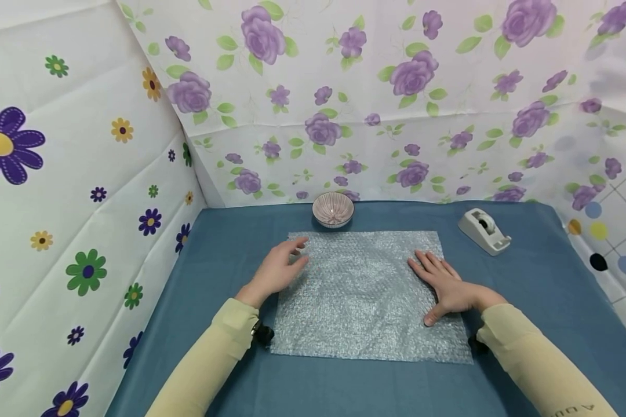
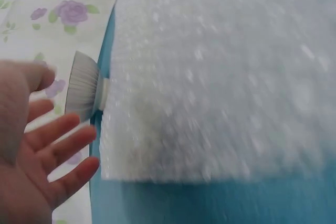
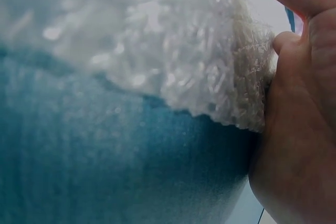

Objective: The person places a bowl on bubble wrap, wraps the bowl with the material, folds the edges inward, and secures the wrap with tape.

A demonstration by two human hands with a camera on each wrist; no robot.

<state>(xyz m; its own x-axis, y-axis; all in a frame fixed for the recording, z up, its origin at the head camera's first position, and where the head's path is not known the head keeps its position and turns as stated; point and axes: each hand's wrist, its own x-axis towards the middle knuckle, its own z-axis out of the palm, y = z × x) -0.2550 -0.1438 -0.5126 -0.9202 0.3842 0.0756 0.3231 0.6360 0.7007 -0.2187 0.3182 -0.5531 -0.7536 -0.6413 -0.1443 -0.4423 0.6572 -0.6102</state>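
Note:
A sheet of bubble wrap (image 1: pixel 362 295) lies flat on the blue cloth, seen in all three views. Over its left edge hovers my left hand (image 1: pixel 280 267), fingers loosely bent and apart, with nothing between them; the left wrist view shows the same hand (image 2: pixel 47 150) beside the sheet. My right hand (image 1: pixel 446 286) rests on the sheet's right side with its fingers spread. In the right wrist view, part of that hand (image 3: pixel 302 93) is beside the sheet's edge, its fingertips mostly out of frame. Just behind the sheet stands a small ribbed bowl (image 1: pixel 333 209).
A white tape dispenser (image 1: pixel 484 231) sits at the back right of the blue-covered table (image 1: pixel 229 243). Flower-patterned sheets (image 1: pixel 292 116) hang behind and at the left; a dotted one (image 1: pixel 615 231) hangs at the right.

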